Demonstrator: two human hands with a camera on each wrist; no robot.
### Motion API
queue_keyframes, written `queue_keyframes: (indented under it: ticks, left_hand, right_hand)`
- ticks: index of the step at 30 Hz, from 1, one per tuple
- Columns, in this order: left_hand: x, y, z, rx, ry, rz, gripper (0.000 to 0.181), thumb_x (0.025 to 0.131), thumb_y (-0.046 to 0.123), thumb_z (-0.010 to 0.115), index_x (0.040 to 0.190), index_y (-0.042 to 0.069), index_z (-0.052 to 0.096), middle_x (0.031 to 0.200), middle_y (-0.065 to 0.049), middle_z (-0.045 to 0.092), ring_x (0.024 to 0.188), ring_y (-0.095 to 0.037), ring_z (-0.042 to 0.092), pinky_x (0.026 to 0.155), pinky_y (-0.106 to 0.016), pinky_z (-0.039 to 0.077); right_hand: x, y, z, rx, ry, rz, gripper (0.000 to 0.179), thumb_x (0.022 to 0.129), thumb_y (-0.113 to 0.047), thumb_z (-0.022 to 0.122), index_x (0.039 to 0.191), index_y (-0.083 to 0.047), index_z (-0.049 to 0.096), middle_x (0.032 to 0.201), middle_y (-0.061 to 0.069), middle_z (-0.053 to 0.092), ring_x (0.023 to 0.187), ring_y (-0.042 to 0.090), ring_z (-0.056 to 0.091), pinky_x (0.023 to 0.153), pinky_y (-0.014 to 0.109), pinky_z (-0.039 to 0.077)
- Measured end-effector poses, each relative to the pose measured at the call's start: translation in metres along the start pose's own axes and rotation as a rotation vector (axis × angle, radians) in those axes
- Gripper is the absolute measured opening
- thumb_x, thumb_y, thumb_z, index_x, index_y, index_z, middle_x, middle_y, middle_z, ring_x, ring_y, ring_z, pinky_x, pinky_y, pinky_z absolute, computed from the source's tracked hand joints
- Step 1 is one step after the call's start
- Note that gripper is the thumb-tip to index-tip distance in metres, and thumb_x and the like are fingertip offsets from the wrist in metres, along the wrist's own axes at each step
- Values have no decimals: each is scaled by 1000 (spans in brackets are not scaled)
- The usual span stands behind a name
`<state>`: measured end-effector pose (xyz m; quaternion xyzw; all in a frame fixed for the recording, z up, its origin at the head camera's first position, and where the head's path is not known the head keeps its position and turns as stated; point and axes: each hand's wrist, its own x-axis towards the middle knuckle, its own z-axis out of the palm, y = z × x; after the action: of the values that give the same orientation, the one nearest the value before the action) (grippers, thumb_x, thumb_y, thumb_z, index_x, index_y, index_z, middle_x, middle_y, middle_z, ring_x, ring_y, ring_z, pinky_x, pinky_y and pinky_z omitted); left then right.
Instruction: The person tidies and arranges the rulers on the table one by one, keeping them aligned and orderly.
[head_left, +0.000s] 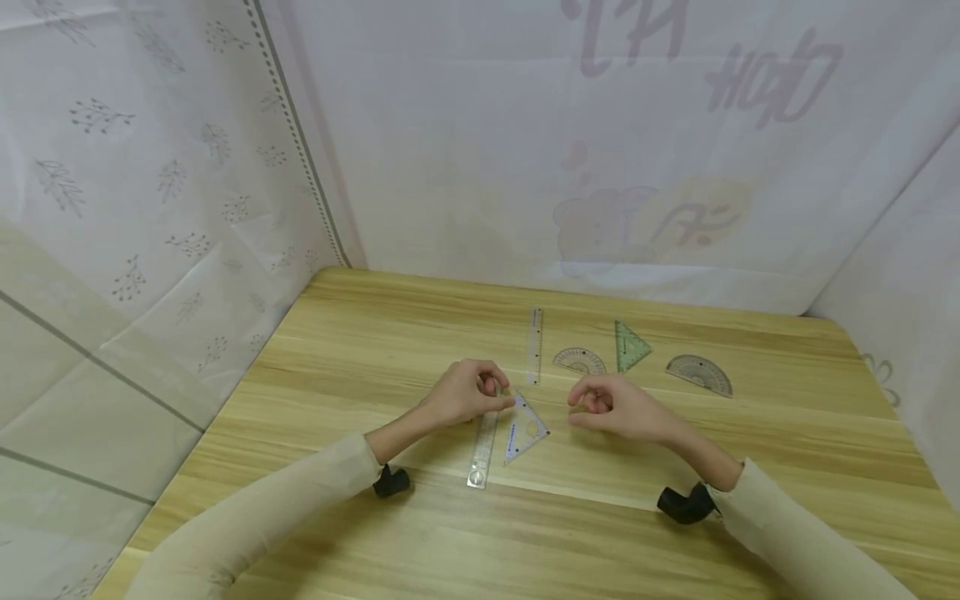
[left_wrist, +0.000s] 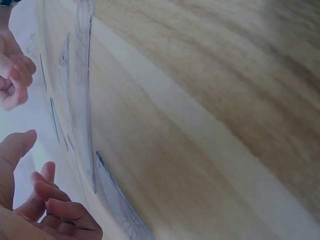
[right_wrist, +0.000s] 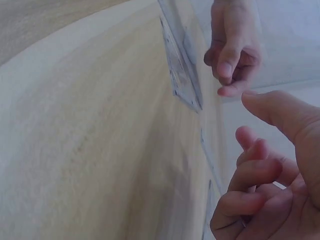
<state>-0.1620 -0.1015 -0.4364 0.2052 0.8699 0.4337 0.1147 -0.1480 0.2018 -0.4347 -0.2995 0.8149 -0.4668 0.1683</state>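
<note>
My left hand [head_left: 465, 392] hovers with loosely bent fingers over the upper end of a clear ruler [head_left: 483, 450]. Its thumb tip overlaps the top corner of a clear set square [head_left: 525, 432] in the head view. Nothing shows between thumb and fingers of this hand [left_wrist: 50, 210] in the left wrist view. A clear piece with radiating lines [left_wrist: 122, 205] lies below it, mostly hidden from the head camera. Right of the set square, my right hand [head_left: 618, 404] is raised over the table, fingers loosely curled and holding nothing. In the right wrist view its thumb and fingers [right_wrist: 250, 175] stand apart.
Farther back on the wooden table [head_left: 375, 333] lie a short clear ruler [head_left: 535, 346], a clear protractor [head_left: 580, 360], a green set square [head_left: 630, 346] and a greyish protractor [head_left: 699, 373]. Patterned white cloth [head_left: 450, 167] hangs behind the table and along its sides.
</note>
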Motion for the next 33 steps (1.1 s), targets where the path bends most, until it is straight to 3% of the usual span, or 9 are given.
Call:
queue_keyframes:
  ticks: [8, 19, 33]
  left_hand:
    - [5, 2, -4, 0, 18, 40, 23, 87, 19, 85, 99, 3, 73, 73, 1, 60, 58, -10, 50, 52, -23, 38]
    - [16, 1, -5, 32, 29, 22, 31, 85, 23, 86, 104, 5, 72, 78, -1, 61, 64, -12, 56, 56, -26, 43]
    - [25, 1, -6, 56, 25, -19, 43, 83, 26, 88, 115, 5, 68, 82, 1, 61, 61, -12, 52, 55, -26, 40]
  right_hand:
    - [-4, 3, -14, 7, 16, 2, 25, 95, -14, 76, 110, 2, 66, 81, 4, 54, 66, 13, 44, 60, 26, 40]
    - [2, 14, -30, 35, 31, 16, 30, 96, -14, 73, 116, 6, 63, 85, 8, 56, 66, 14, 49, 59, 27, 44]
    - [14, 19, -42, 45, 66, 53, 32, 95, -14, 75, 118, 6, 65, 91, 11, 60, 80, 25, 56, 69, 31, 50]
